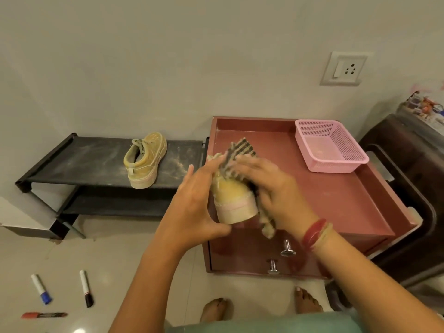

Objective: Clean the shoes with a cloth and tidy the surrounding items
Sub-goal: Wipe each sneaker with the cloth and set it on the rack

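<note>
**Head view: shoe held over cabinet, cloth on its upper**

Head camera, looking down.

- Left hand (192, 203): grips the held shoe (234, 200) from its left side. Fingers lie long against the upper and the thumb is hooked under the pale sole at the heel end.
- Held shoe: yellow upper, off-white sole, heel end toward the camera. It is lifted clear, above the front left part of the maroon cabinet (336, 200).
- Right hand (269, 186): fingers curled over the checked cloth (240, 150), pressing it onto the right side and top of the shoe. The fingertips are blurred. One end of the cloth sticks up past the fingers; another end hangs below the wrist.
- Red bangles (314, 234) on the right wrist.
- Second shoe (144, 159): stands on the top shelf of the black shoe rack (72, 162), toe toward the wall. Pale dust is on the shelf beside it.
- Pink basket (331, 145): on the cabinet top, far right corner.
- Floor, lower left: blue-capped marker (41, 289), black-capped marker (86, 288), red marker (44, 315), all lying apart.
- Wall socket (344, 68) above the cabinet.
</note>
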`<state>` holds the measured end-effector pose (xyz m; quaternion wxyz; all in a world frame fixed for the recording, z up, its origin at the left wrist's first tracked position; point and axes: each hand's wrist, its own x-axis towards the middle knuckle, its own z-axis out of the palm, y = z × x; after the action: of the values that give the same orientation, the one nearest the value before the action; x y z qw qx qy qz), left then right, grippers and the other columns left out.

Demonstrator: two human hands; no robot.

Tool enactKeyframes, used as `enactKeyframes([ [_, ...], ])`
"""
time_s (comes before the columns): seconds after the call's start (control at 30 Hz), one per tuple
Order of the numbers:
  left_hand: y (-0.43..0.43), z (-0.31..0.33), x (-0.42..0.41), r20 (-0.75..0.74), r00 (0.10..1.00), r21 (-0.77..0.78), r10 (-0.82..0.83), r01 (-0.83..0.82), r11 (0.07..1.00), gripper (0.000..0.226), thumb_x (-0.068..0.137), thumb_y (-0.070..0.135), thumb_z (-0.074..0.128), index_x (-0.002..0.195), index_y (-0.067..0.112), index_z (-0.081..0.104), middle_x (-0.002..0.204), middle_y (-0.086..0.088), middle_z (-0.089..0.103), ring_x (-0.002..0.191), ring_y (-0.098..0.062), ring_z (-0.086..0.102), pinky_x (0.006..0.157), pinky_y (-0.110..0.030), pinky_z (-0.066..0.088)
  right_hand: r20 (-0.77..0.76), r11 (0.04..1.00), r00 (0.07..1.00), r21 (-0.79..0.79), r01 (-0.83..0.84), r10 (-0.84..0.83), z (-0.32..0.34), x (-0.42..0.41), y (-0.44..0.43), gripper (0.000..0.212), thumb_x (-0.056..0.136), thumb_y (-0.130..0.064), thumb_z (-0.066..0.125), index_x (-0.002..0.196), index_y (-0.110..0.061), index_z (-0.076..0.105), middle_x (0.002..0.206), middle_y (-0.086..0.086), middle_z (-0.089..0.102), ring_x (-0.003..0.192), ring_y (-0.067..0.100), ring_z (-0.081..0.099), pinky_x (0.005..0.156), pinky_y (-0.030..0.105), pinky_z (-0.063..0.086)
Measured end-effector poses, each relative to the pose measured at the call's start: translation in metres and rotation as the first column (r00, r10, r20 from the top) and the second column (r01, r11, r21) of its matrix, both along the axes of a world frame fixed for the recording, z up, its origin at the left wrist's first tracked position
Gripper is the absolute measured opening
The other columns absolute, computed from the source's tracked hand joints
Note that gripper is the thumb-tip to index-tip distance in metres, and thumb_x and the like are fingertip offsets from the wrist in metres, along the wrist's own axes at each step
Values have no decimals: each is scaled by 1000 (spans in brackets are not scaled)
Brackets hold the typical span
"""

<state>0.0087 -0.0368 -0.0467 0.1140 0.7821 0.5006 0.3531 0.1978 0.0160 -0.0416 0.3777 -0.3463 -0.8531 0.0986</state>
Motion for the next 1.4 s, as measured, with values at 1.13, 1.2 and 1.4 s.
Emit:
enactKeyframes([
  [1.13, -5, -16, -27, -187, 933, 29, 308, -308, 951, 109, 55, 41, 86, 146, 12, 34, 136, -3, 43, 119, -20, 48, 83, -34, 54, 51, 988, 994, -117, 97, -91, -28, -19, 4, 48, 84, -14, 32, 122, -17, 62, 127, 3, 61, 115, 21, 58, 93, 41, 51],
  [1.2, -4, -16, -32, -103, 965, 15, 240, -240, 971, 103, 59, 44, 80, 145, 12, 35, 135, -1, 42, 121, -16, 45, 92, -35, 51, 99, 998, 995, -67, -13, 19, -24, -27, -13, 46, 86, -12, 34, 121, -16, 63, 127, 4, 61, 117, 21, 57, 100, 35, 46],
  [1.4, -6, -18, -35, -53, 984, -50, 168, -171, 984, 103, 55, 36, 78, 144, 16, 32, 136, 4, 35, 126, -12, 37, 96, -32, 47, 53, 981, 991, -146, 127, -120, -26, -12, 11, 48, 83, -4, 35, 121, -17, 63, 122, 4, 63, 113, 23, 58, 97, 49, 47],
])
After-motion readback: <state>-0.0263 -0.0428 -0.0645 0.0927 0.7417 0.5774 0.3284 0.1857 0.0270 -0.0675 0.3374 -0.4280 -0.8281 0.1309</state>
